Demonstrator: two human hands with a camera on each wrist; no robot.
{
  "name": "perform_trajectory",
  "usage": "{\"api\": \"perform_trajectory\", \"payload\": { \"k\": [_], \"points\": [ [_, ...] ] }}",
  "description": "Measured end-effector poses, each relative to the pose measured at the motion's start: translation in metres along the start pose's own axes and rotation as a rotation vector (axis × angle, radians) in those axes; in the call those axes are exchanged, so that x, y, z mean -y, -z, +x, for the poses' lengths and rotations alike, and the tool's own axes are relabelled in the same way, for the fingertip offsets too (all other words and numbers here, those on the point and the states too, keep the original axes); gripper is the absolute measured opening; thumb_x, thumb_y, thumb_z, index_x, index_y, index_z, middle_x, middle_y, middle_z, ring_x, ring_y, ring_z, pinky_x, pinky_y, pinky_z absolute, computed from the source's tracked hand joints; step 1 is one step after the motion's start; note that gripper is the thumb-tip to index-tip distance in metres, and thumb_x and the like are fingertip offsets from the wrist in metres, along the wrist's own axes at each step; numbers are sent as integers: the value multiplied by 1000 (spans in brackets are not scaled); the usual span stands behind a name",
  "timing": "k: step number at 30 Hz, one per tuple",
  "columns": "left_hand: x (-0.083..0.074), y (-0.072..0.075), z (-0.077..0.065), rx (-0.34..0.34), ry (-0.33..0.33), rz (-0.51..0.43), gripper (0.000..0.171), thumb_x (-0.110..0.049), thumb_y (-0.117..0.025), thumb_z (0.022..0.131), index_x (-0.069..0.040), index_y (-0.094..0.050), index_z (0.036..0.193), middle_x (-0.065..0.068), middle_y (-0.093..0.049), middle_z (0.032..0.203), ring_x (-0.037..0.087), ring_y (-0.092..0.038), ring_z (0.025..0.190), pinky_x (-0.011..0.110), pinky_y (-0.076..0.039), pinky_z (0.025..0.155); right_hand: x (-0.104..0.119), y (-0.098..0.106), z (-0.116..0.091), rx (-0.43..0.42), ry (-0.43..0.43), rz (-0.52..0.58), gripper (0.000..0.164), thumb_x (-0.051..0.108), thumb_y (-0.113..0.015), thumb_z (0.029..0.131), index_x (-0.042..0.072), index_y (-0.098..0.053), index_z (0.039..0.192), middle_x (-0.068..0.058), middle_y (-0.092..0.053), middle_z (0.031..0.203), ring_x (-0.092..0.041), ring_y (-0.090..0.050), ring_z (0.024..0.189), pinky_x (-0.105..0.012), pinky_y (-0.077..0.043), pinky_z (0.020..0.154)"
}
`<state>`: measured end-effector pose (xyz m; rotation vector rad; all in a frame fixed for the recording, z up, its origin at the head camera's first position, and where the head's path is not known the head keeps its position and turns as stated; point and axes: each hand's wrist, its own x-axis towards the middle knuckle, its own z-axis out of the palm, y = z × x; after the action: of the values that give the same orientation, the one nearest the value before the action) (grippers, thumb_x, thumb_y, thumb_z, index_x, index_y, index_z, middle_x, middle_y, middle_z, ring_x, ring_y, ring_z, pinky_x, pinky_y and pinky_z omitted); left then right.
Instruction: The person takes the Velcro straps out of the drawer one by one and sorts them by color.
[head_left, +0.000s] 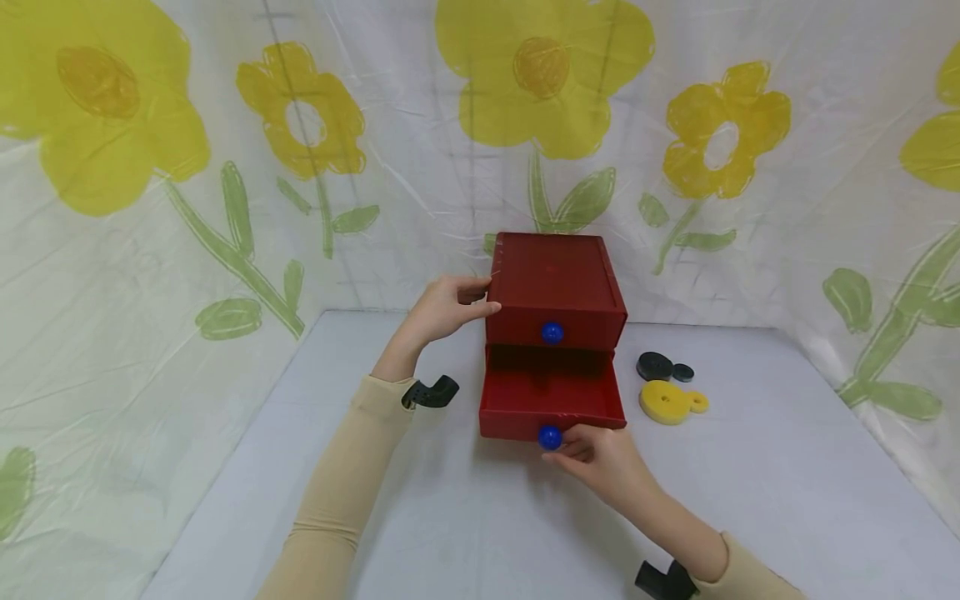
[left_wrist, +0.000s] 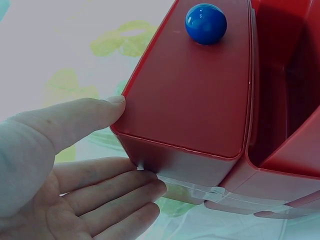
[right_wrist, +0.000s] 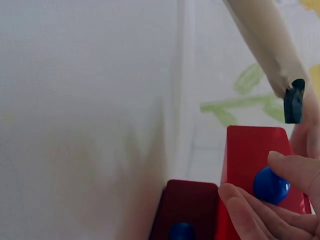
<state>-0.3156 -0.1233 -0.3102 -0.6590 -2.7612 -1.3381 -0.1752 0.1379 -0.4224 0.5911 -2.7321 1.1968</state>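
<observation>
A red two-drawer cabinet point(head_left: 558, 271) stands on the white table, a round blue knob on each drawer front. Its upper drawer point(left_wrist: 192, 90) is closed; the lower drawer point(head_left: 551, 392) is pulled out, its red floor showing. At the cabinet's left side is my left hand point(head_left: 444, 310), with the thumb on the front edge and straight fingers along the side wall. My right hand point(head_left: 611, 467) pinches the lower drawer's blue knob point(right_wrist: 271, 185) between thumb and fingers. In the right wrist view the thumb overlaps the knob and the other fingers lie beneath it.
Right of the cabinet lie a large black disc point(head_left: 655, 367) and a small black disc point(head_left: 682, 372). In front of them are a large yellow disc point(head_left: 664, 403) and a small yellow ring point(head_left: 698, 402). A flower-printed sheet point(head_left: 420, 192) hangs behind the table point(head_left: 750, 500).
</observation>
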Motion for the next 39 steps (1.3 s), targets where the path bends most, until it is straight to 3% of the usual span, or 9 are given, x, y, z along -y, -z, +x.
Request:
{"api": "perform_trajectory", "payload": {
  "k": [10,23,39],
  "points": [
    [-1,0,-1,-2,-8,-4,60,-38,-68,87,-9,-51,137,9,-56,136,23,-56,121,40,-49,97,6,0,5,-56,-63,-14,17,22,-81,75,13,-71,84,4,-68,79,-2,-65,69,-21,-56,65],
    [1,1,0,3,-1,5,61,-39,-67,87,-9,-51,138,9,-55,136,23,-55,122,40,-48,97,6,4,19,-68,-121,2,18,26,-78,78,12,-71,86,2,-70,79,-5,-65,68,-22,-56,63],
    [1,-1,0,-3,3,8,62,-41,-67,86,-10,-51,138,9,-56,136,23,-56,121,41,-49,97,-9,4,48,-64,-79,49,20,27,-76,81,8,-71,86,-2,-70,78,-9,-64,67,-20,-54,60]
  ]
}}
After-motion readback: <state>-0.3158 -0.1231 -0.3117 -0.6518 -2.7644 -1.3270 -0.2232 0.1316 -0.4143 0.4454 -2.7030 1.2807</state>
